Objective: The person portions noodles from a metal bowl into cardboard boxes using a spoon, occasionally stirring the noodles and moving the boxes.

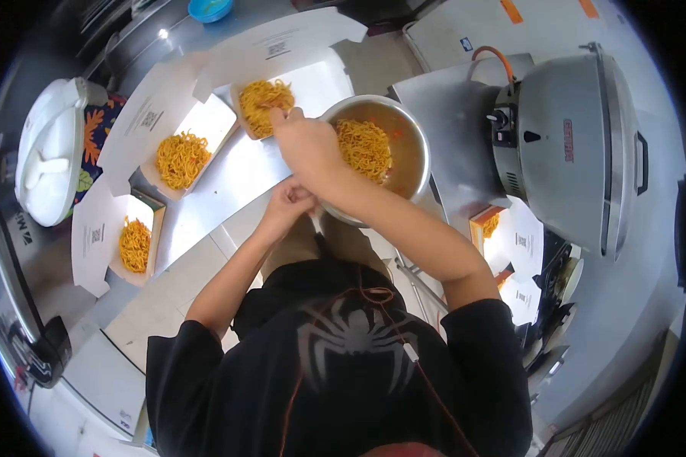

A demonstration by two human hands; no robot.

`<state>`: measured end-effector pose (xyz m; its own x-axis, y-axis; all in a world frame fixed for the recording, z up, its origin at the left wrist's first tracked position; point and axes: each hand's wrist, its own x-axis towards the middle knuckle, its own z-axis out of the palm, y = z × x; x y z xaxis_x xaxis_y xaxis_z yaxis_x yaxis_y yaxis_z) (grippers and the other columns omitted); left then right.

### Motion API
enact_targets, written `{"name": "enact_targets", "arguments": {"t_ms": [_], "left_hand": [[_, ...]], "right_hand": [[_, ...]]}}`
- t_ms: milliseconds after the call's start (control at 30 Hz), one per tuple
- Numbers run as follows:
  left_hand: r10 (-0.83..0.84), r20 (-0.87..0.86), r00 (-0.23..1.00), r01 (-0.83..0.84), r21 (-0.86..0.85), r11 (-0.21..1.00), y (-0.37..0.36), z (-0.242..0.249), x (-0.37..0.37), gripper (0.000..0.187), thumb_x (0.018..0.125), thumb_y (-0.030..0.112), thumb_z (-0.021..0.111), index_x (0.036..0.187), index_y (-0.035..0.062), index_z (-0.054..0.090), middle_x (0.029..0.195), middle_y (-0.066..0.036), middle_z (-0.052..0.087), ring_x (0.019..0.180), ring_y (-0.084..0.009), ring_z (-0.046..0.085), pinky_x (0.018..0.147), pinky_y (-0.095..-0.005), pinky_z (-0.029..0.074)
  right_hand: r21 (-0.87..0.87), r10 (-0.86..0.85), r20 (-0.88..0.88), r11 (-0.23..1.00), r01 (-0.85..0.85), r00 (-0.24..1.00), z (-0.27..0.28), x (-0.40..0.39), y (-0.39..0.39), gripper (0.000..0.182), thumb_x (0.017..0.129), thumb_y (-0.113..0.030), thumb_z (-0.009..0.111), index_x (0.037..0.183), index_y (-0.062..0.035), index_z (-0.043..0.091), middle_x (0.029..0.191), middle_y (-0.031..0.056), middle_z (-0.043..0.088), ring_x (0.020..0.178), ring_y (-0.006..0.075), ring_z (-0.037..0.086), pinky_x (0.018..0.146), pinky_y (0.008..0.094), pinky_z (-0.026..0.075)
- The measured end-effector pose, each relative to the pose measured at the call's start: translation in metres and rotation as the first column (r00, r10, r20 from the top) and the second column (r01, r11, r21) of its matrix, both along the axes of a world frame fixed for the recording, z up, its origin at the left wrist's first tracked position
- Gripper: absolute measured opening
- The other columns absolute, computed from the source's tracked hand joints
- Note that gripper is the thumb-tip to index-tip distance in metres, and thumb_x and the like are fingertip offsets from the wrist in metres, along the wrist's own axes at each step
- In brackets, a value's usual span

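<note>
A steel mixing bowl (417,129) with a mound of noodles (363,148) is in front of me. Its near left rim is pinched by the curled fingers of my left hand (290,199). My right hand (305,141) reaches over the bowl's left side, its closed fingertips on the noodles (264,105) in an open paper box (248,128); how much they grip is partly hidden. To the left, a second open box (156,179) and a third one (158,236) also hold noodles.
A white lidded cooker (49,160) stands at the far left, and a blue bowl (209,9) at the top. On the right is a large grey appliance (564,145) with an orange hose. More open boxes (520,240) with noodles sit below it. The steel counter (229,190) edge runs before me.
</note>
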<state>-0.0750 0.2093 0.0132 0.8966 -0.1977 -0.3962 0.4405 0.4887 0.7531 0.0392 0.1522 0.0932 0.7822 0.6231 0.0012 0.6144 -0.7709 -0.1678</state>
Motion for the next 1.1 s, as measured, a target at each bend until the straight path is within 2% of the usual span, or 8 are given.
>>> {"name": "enact_targets", "arguments": {"t_ms": [200, 267, 333, 533, 600, 667, 900, 1100], "left_hand": [[0.031, -0.006, 1.0, -0.03, 0.133, 0.991, -0.035, 0.007, -0.012, 0.025, 0.076, 0.001, 0.053, 0.101, -0.001, 0.054, 0.072, -0.003, 0.058, 0.059, -0.0092, 0.052, 0.056, -0.0225, 0.044], [0.06, 0.013, 0.998, -0.061, 0.148, 0.987, -0.05, -0.002, -0.023, 0.025, 0.077, 0.002, 0.053, 0.102, -0.0011, 0.053, 0.073, -0.003, 0.058, 0.058, -0.0083, 0.051, 0.054, -0.0222, 0.043], [0.059, 0.032, 0.998, -0.064, 0.171, 0.983, -0.072, 0.014, -0.03, 0.024, 0.077, 0.002, 0.054, 0.101, -0.0003, 0.055, 0.075, -0.002, 0.059, 0.057, -0.0066, 0.05, 0.052, -0.0213, 0.041], [-0.023, 0.085, 0.996, 0.004, 0.211, 0.977, -0.137, 0.021, -0.079, 0.024, 0.078, 0.004, 0.058, 0.102, 0.0007, 0.055, 0.08, -0.001, 0.061, 0.055, -0.0046, 0.048, 0.05, -0.0205, 0.039], [-0.012, 0.05, 0.999, 0.0, 0.231, 0.973, -0.167, 0.029, -0.1, 0.025, 0.078, 0.002, 0.058, 0.102, -0.0004, 0.055, 0.081, -0.002, 0.061, 0.055, -0.0052, 0.049, 0.051, -0.0205, 0.039], [-0.094, 0.049, 0.994, 0.081, 0.23, 0.97, -0.193, 0.031, -0.117, 0.026, 0.078, 0.002, 0.056, 0.103, -0.0006, 0.054, 0.082, -0.003, 0.061, 0.057, -0.0056, 0.05, 0.052, -0.0205, 0.04], [-0.334, -0.062, 0.94, 0.34, 0.197, 0.92, -0.299, 0.028, -0.154, 0.025, 0.079, 0.008, 0.059, 0.102, 0.0016, 0.053, 0.078, -0.002, 0.061, 0.062, -0.0063, 0.054, 0.056, -0.0189, 0.043], [-0.473, -0.033, 0.88, 0.471, 0.182, 0.863, -0.345, 0.037, -0.164, 0.015, 0.08, 0.008, 0.059, 0.094, 0.0025, 0.056, 0.075, -0.003, 0.062, 0.063, -0.0065, 0.056, 0.056, -0.0196, 0.045]], "right_hand": [[0.247, -0.011, 0.187, 0.968, -0.036, 0.982, -0.012, -0.005, -0.031, 0.016, 0.073, -0.009, 0.051, 0.087, -0.0015, 0.051, 0.072, 0.0146, 0.058, 0.057, 0.0235, 0.062, 0.046, 0.0312, 0.049], [0.252, -0.052, 0.099, 0.967, 0.025, 0.994, -0.005, -0.009, -0.05, 0.017, 0.073, -0.007, 0.051, 0.088, -0.0011, 0.05, 0.074, 0.0158, 0.058, 0.058, 0.0245, 0.061, 0.047, 0.0317, 0.049], [0.392, -0.162, 0.07, 0.912, 0.122, 0.984, 0.013, -0.024, -0.083, 0.017, 0.072, -0.007, 0.051, 0.088, -0.0008, 0.05, 0.074, 0.0159, 0.059, 0.061, 0.0273, 0.061, 0.051, 0.0329, 0.05], [0.718, -0.357, -0.247, 0.556, 0.418, 0.901, 0.064, -0.129, -0.244, 0.012, 0.082, -0.011, 0.049, 0.093, -0.0081, 0.053, 0.065, 0.0134, 0.056, 0.058, 0.0254, 0.058, 0.05, 0.0396, 0.042], [0.633, -0.421, -0.376, 0.534, 0.561, 0.825, 0.087, -0.177, -0.31, 0.012, 0.082, -0.013, 0.052, 0.092, -0.008, 0.055, 0.064, 0.0126, 0.057, 0.055, 0.0258, 0.057, 0.051, 0.0371, 0.042], [0.552, -0.456, -0.465, 0.521, 0.651, 0.759, 0.082, -0.22, -0.374, 0.009, 0.081, -0.014, 0.05, 0.088, -0.0083, 0.053, 0.067, 0.015, 0.058, 0.062, 0.0322, 0.059, 0.055, 0.0433, 0.044], [0.201, -0.754, -0.176, 0.602, 0.773, 0.633, 0.048, -0.325, -0.497, 0.014, 0.08, -0.01, 0.048, 0.093, -0.005, 0.05, 0.066, 0.0169, 0.057, 0.058, 0.0327, 0.058, 0.051, 0.0415, 0.046], [0.048, -0.742, -0.061, 0.666, 0.745, 0.667, 0.029, -0.327, -0.525, 0.02, 0.077, -0.008, 0.052, 0.097, -0.0045, 0.051, 0.074, 0.0156, 0.06, 0.059, 0.0314, 0.058, 0.052, 0.0415, 0.045]]}}
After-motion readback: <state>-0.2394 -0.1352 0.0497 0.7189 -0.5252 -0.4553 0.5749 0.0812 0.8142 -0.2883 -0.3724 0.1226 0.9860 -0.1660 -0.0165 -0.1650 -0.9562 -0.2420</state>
